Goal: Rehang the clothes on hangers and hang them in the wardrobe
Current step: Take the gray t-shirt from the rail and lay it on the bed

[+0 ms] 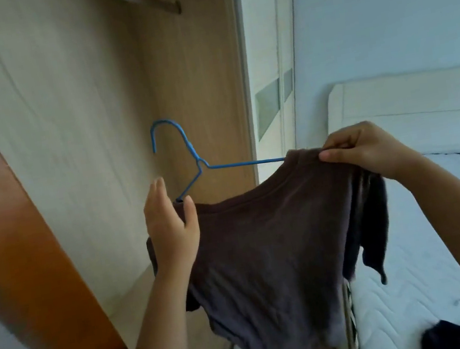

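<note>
A dark brown T-shirt [276,233] hangs in front of me on a blue wire hanger [189,150], whose hook points up and left. My right hand [368,147] pinches the shirt's shoulder over the hanger's right arm. My left hand [171,228] lies flat with straight fingers against the shirt's left shoulder, where the hanger's left end slips under the cloth. The wardrobe rail [158,4] runs across the top, well above the hook.
The open wardrobe has a pale back panel [66,124] and a wooden side wall [201,89]. An orange-brown door [6,222] stands at left. A white bed [415,266] lies at right, with a dark garment [455,334] on it.
</note>
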Tool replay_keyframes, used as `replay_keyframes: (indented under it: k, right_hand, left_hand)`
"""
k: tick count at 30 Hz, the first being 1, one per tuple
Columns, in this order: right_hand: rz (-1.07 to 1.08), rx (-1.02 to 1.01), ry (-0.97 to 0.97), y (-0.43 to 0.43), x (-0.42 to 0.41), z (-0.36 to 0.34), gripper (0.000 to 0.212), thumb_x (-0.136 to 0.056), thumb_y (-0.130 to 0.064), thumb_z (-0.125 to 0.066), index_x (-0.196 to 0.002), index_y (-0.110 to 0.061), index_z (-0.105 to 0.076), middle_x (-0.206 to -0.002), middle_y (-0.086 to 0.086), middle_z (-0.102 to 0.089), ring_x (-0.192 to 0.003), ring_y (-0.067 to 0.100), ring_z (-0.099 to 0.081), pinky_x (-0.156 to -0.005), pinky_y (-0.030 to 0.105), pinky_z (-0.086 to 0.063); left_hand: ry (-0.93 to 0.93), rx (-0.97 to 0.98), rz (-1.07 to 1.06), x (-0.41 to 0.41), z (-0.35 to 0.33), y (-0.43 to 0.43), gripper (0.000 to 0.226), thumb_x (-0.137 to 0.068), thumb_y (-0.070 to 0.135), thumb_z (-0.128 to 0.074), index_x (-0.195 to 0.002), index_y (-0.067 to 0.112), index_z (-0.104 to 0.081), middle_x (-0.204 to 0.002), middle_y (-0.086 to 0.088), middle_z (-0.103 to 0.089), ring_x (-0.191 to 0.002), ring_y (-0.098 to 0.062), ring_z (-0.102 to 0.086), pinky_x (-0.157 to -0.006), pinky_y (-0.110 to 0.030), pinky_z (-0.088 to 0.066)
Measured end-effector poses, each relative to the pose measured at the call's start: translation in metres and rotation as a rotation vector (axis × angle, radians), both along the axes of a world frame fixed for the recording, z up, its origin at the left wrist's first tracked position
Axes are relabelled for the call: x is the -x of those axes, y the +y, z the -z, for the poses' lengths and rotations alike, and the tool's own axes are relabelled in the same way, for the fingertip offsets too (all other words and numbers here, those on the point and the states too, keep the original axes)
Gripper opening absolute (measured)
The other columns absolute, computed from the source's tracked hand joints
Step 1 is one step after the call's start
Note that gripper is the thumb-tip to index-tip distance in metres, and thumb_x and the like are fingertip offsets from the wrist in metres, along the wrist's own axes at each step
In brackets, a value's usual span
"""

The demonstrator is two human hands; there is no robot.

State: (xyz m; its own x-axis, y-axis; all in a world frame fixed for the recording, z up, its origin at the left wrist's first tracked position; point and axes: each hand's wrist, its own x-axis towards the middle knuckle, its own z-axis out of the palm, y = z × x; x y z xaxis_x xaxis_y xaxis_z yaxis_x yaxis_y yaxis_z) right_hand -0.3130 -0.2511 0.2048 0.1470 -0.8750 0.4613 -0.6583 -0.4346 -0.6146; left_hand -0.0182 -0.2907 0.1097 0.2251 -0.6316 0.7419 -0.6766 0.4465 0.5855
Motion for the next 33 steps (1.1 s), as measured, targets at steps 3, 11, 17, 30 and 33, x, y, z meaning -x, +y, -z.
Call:
replay_keyframes:
  k: [3, 11, 17, 30, 33]
  right_hand:
    - [0.089, -0.031, -0.101, 0.055, 0.014, 0.005, 0.029, -0.081, -0.011, -0.065, -0.057, -0.026, -0.068, -0.05, -0.015, -0.061, -0.051, 0.0, -0.054, -0.052, 0.005, -0.041]
    - [0.435, -0.192, -0.123, 0.193, 0.031, 0.077, 0.036, -0.082, -0.012, -0.065, -0.055, -0.037, -0.068, -0.051, -0.019, -0.063, -0.051, -0.004, -0.057, -0.052, 0.004, -0.042]
    - [0.797, -0.441, 0.062, 0.344, 0.077, 0.145, 0.017, -0.082, -0.023, -0.066, -0.067, -0.03, -0.062, -0.071, -0.009, -0.064, -0.076, 0.017, -0.059, -0.075, 0.031, -0.044]
    - [1.365, -0.648, -0.258, 0.734, 0.101, 0.275, 0.024, -0.082, -0.021, -0.066, -0.062, -0.011, -0.058, -0.058, 0.003, -0.051, -0.063, 0.021, -0.046, -0.057, 0.03, -0.035]
    - [1.52, -0.644, -0.362, 0.835, 0.096, 0.28, 0.021, -0.081, -0.023, -0.067, -0.067, -0.009, -0.062, -0.068, 0.012, -0.062, -0.069, 0.028, -0.055, -0.066, 0.039, -0.045]
  left_hand:
    - [-0.085, -0.167, 0.096, 0.002, 0.013, 0.007, 0.058, -0.09, 0.032, -0.039, -0.137, -0.002, -0.034, -0.137, -0.022, -0.044, -0.129, -0.036, -0.039, -0.109, -0.042, -0.029]
    - [-0.227, -0.335, 0.361, 0.025, 0.082, 0.062, 0.026, -0.093, 0.021, -0.045, -0.089, -0.001, -0.059, -0.087, -0.022, -0.062, -0.083, -0.037, -0.058, -0.072, -0.04, -0.041]
    - [-0.261, -0.542, 0.716, 0.092, 0.127, 0.172, 0.018, -0.089, 0.025, -0.055, -0.083, 0.009, -0.061, -0.073, 0.001, -0.058, -0.073, -0.018, -0.052, -0.066, -0.027, -0.034]
    - [-0.537, -0.67, 1.149, 0.257, 0.173, 0.447, 0.015, -0.084, 0.026, -0.062, -0.076, 0.014, -0.064, -0.067, 0.006, -0.06, -0.074, -0.019, -0.056, -0.067, -0.027, -0.037]
    - [-0.582, -0.692, 1.279, 0.295, 0.176, 0.532, 0.015, -0.083, 0.028, -0.063, -0.074, 0.016, -0.065, -0.068, 0.007, -0.062, -0.074, -0.016, -0.057, -0.07, -0.027, -0.038]
